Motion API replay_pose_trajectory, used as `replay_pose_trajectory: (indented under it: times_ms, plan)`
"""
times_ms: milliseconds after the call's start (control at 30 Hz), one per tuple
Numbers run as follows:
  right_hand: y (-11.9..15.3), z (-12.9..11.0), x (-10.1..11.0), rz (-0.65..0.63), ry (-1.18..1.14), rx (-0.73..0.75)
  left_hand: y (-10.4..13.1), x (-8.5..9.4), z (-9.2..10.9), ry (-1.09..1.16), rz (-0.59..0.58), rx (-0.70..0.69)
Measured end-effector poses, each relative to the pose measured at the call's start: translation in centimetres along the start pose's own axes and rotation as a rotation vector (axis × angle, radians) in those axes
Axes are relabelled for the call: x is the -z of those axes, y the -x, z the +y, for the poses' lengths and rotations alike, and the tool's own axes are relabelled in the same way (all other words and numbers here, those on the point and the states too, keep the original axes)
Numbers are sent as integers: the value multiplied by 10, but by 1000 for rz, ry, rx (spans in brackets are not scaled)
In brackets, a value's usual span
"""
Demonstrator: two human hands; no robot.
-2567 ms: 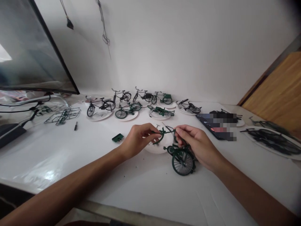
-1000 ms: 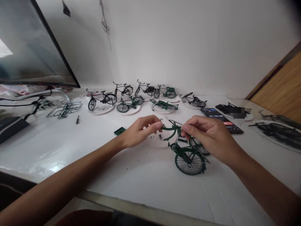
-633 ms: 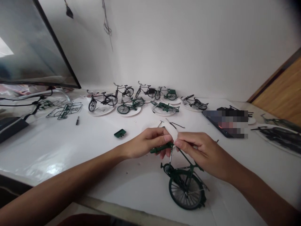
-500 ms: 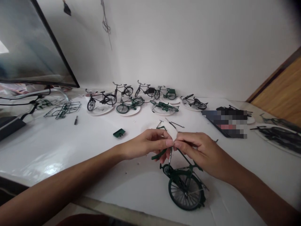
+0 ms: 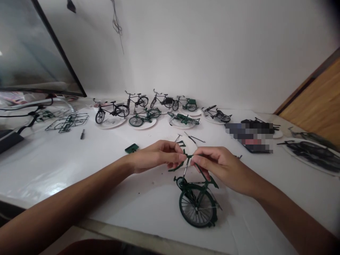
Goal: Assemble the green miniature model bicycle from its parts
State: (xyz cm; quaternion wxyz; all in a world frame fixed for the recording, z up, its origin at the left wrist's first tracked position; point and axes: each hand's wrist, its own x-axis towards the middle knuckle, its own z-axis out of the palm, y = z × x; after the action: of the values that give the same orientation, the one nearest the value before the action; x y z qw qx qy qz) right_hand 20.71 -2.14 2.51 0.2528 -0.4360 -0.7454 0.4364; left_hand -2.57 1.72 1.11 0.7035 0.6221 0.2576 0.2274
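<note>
A partly built green model bicycle [image 5: 197, 209] stands on its rear wheel before me, its frame pointing up and away. Around a tube of that frame, near the top joint, the thumb and fingers of my right hand [image 5: 219, 164] are closed. My left hand [image 5: 159, 156] pinches a curved green part [image 5: 174, 169], which looks like a front fork with mudguard, against the front end of the frame. Both sets of fingertips are close together, and they partly cover the joint. No front wheel shows on this bicycle.
Several finished-looking model bicycles [image 5: 113, 111] line the wall, some on white plates. A plate with loose parts [image 5: 190, 142] lies beyond my hands. Leftward are a green tray-shaped piece [image 5: 131, 148], a small screwdriver [image 5: 82, 134], green sprues [image 5: 66, 122] and a monitor [image 5: 39, 53]. A blurred-out phone-like slab [image 5: 252, 143] lies right.
My hands and the bicycle have shifted slightly left in view. The fingertips have parted a little, so the green joint between them now shows. The view has tilted slightly.
</note>
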Motion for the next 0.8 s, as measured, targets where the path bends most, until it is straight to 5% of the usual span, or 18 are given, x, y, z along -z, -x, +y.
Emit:
replay_pose_trajectory:
  times_ms: [267, 467, 600, 700, 800]
  plan:
    - [-2, 0, -7, 44, -65, 20, 2, -8, 1, 149, 1, 20]
    - [2, -10, -12, 114, -2, 50, 3, -4, 5, -12, -33, -86]
    - [5, -9, -9, 25, -33, 143, 6, 1, 13, -69, -51, -124]
    - [-1, 2, -8, 168, 31, 140, 9, 10, 19, -110, -18, -178]
    - [-14, 17, -15, 291, 329, 114, 9, 20, 22, -131, 57, -222]
